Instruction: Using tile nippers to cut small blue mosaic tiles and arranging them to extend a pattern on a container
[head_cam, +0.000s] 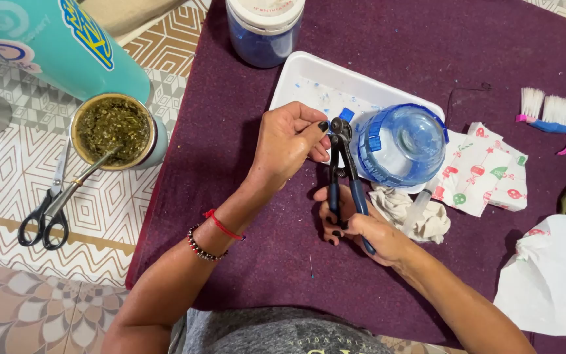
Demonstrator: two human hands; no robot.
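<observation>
Head view: nippers' (345, 170) bite hidden behind left hand's fingertips (321, 128).

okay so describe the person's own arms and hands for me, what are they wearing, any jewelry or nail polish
Both forearms are bare, with no sleeves showing. The left hand has dark, nearly black polish on its nails; its wrist carries a thin red cord bracelet and a beaded bracelet of dark and red beads. The right hand also has dark polished nails and no visible wristwear. A grey shirt shows below.

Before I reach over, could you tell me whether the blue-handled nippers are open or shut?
Shut: the nippers' jaws meet at the tip, with the right hand squeezing both handles.
</observation>
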